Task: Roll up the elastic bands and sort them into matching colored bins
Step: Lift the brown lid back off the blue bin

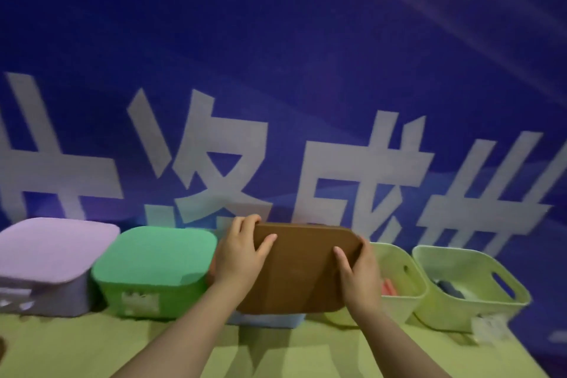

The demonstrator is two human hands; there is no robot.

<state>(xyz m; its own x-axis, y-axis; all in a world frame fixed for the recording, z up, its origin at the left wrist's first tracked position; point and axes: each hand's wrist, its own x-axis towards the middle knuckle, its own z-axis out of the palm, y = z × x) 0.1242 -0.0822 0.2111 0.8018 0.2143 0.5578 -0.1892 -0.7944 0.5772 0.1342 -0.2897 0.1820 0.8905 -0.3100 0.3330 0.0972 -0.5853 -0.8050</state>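
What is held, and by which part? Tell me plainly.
The brown lid, gripped by its side edges: left hand on the left edge, right hand on the right, thumbs on top.

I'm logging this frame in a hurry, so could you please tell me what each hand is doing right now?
Left hand: holding the brown lid by its left edge.
Right hand: holding the same lid by its right edge.

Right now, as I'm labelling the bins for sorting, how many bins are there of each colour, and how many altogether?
Purple bin: 1
Green bin: 1
Light blue bin, below the brown lid: 1
Pale green bins: 2
Total: 5
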